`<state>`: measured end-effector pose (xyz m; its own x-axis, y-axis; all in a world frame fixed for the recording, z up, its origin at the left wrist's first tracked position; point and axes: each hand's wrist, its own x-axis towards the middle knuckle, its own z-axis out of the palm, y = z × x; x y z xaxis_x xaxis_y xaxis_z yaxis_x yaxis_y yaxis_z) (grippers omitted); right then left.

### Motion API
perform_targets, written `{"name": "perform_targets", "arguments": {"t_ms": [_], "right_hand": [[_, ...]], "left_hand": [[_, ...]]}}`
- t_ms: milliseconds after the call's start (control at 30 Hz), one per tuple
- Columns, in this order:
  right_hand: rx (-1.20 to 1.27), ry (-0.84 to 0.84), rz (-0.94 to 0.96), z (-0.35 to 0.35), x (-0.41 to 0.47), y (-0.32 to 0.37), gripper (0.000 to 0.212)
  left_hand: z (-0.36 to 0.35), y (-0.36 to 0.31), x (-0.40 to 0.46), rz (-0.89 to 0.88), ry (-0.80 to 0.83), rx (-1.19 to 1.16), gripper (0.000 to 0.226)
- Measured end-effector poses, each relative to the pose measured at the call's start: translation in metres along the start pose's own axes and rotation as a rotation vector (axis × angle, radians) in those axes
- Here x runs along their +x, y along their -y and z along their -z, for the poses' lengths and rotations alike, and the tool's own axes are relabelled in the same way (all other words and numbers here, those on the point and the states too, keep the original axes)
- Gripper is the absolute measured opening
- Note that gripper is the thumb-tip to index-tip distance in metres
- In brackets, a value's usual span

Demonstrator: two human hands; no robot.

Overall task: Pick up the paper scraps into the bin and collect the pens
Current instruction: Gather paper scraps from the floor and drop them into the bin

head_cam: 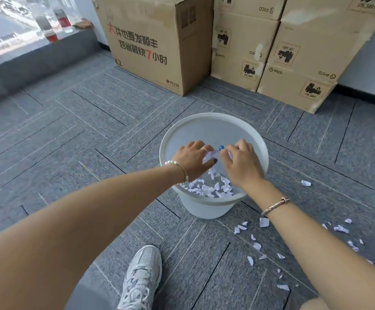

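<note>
A white round bin (213,118) stands on the grey carpet, with several white paper scraps (208,189) lying on its bottom. Both my hands hover over its opening. My left hand (192,161) pinches a crumpled scrap (211,155) between thumb and fingers. My right hand (241,163) is curled beside it, with a bit of paper at its fingertips and a small blue thing (221,148) showing between the two hands. More scraps (263,222) are scattered on the carpet to the right of the bin. No pen can be made out for certain.
Stacked cardboard boxes (159,41) line the wall behind the bin. A window ledge with bottles (48,27) runs along the far left. My white sneaker (143,278) rests on the carpet in front of the bin.
</note>
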<state>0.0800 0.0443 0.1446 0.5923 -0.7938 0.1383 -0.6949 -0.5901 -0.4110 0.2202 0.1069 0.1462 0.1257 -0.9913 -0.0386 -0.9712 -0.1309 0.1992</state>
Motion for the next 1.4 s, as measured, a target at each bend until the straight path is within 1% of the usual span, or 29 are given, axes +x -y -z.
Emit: {"name": "perform_targets", "arguments": {"t_ms": [33,67,167,233,333,400,467,533,600,700,767,900,967,1033,1133,1200,1300,1400], "right_hand": [[-0.021,-0.004,0.01,0.0,0.0,-0.001,0.055],[-0.032,-0.008,0.012,0.0,-0.001,-0.002,0.057],[-0.023,0.05,0.006,0.0,-0.001,-0.004,0.041],[0.013,0.079,0.029,-0.001,-0.002,-0.004,0.042],[0.019,0.038,0.002,-0.003,-0.003,-0.004,0.041],[0.036,0.003,-0.007,-0.003,-0.003,-0.005,0.031],[0.06,-0.007,0.018,-0.003,-0.004,-0.006,0.023],[0.056,0.001,0.028,-0.005,-0.003,-0.007,0.019],[0.035,0.006,0.024,-0.006,-0.003,-0.008,0.016],[0.037,0.003,0.015,-0.005,-0.005,-0.007,0.019],[0.033,0.008,0.013,-0.004,-0.007,-0.006,0.019],[0.022,0.036,-0.004,-0.004,-0.008,-0.006,0.024],[0.034,0.039,-0.001,-0.004,-0.008,-0.007,0.02],[0.042,0.052,0.01,-0.004,-0.008,-0.006,0.017],[0.035,0.06,0.018,-0.002,-0.008,-0.003,0.018],[-0.025,0.051,0.027,-0.001,-0.008,-0.001,0.019],[-0.127,0.019,0.033,0.0,-0.008,0.007,0.019],[-0.106,-0.033,0.021,0.008,-0.006,0.013,0.021]], "left_hand": [[-0.001,0.001,0.0,-0.011,0.002,0.036,0.048],[-0.001,0.002,0.0,-0.018,0.002,0.057,0.05],[-0.002,0.003,-0.001,-0.03,0.001,0.051,0.049],[-0.001,0.003,-0.002,-0.04,0.005,0.024,0.047],[0.003,0.004,-0.004,-0.065,-0.024,-0.033,0.038],[0.005,0.005,-0.006,-0.059,-0.054,-0.104,0.031],[0.006,0.006,-0.008,-0.042,-0.058,-0.165,0.029],[0.004,0.008,-0.008,-0.035,-0.052,-0.168,0.03],[0.002,0.008,-0.007,-0.043,-0.044,-0.12,0.031],[0.002,0.008,-0.007,-0.075,-0.052,-0.04,0.034],[0.004,0.007,-0.007,-0.099,-0.061,-0.015,0.032],[0.005,0.004,-0.008,-0.117,-0.096,-0.073,0.027],[0.004,0.004,-0.009,-0.114,-0.098,-0.095,0.027],[0.004,0.005,-0.009,-0.105,-0.071,-0.097,0.03],[0.003,0.004,-0.008,-0.073,0.007,-0.06,0.042],[0.002,0.003,-0.009,-0.053,0.03,-0.023,0.047],[0.005,0.0,-0.009,-0.048,0.046,0.028,0.048],[0.016,-0.006,-0.005,-0.078,0.019,0.06,0.046]]}}
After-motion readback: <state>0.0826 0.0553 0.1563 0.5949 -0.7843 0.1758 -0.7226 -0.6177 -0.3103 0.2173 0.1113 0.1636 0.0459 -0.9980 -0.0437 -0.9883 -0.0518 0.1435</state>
